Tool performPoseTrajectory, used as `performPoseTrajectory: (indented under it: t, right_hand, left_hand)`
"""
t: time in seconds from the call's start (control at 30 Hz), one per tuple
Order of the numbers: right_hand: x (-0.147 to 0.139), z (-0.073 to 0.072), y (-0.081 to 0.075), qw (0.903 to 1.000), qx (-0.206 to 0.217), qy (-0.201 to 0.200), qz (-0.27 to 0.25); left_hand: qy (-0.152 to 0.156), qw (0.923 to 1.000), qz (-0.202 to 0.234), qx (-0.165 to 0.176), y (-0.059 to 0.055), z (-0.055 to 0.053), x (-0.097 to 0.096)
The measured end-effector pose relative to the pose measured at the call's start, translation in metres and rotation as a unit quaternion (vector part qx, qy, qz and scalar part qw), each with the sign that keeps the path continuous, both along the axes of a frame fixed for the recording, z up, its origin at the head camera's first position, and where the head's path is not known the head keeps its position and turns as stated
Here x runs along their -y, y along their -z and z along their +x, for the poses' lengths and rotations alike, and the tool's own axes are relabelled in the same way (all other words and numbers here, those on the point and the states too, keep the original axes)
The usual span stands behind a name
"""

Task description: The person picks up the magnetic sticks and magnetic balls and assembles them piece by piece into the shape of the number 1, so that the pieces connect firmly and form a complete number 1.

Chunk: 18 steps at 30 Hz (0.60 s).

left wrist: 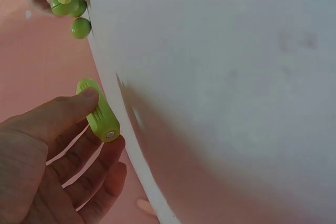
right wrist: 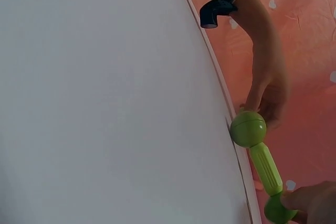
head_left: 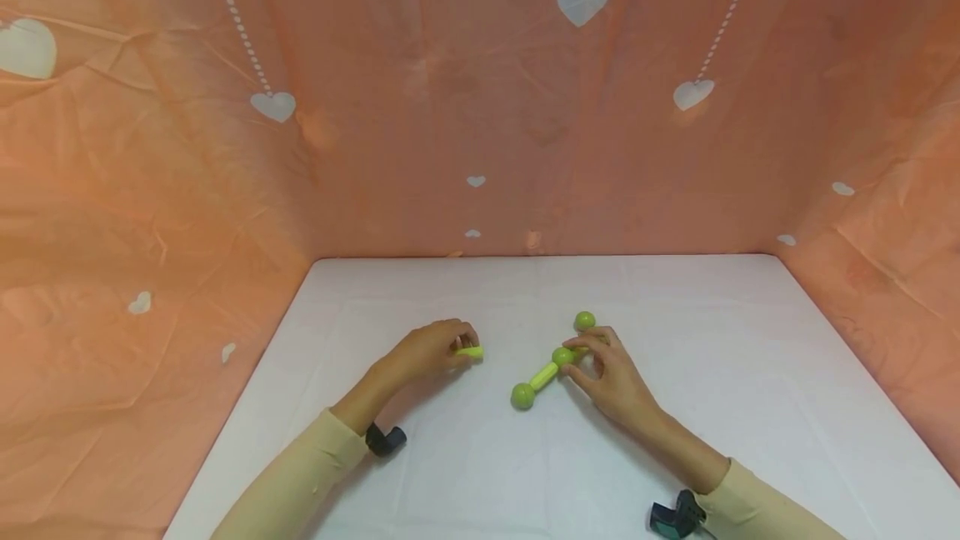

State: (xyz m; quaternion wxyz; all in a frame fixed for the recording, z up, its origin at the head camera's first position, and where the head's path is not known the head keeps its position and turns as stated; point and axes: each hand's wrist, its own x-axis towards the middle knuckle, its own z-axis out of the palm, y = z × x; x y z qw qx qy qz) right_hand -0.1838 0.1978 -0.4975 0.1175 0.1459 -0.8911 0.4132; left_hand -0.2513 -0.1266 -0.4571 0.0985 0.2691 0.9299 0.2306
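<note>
My left hand (head_left: 431,347) pinches a short yellow-green ridged rod (left wrist: 103,115) between thumb and fingers, slightly above the table. A round metal-looking spot shows on the rod's end in the left wrist view. With thumb and fingers, my right hand (head_left: 621,386) pinches a green ball (head_left: 562,356). From that ball a second ridged rod (right wrist: 266,169) runs to another green ball (right wrist: 248,129), nearer the left hand. Part of a further yellow-green piece (head_left: 580,352) shows behind the pinched ball, mostly hidden by the fingers. A third green ball (head_left: 585,321) lies just beyond the right fingertips.
The white-covered table (head_left: 420,482) carries the pieces. Orange cloth (head_left: 525,148) with white hearts hangs behind it and along both sides. A dark camera (head_left: 386,440) sits at the left wrist, another dark camera (head_left: 677,515) at the right.
</note>
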Motion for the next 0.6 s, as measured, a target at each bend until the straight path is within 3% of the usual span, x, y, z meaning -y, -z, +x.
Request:
performPoseTrajectory:
  t: [0.27, 0.6]
  right_hand:
    - [-0.004, -0.001, 0.0, 0.9993, -0.005, -0.026, 0.027]
    - [-0.008, -0.003, -0.003, 0.9973, -0.01, -0.054, 0.048]
  left_hand:
    - [0.02, 0.9998, 0.003, 0.001, 0.001, 0.005, -0.002]
    - [0.038, 0.999, 0.008, 0.023, -0.003, 0.021, -0.007]
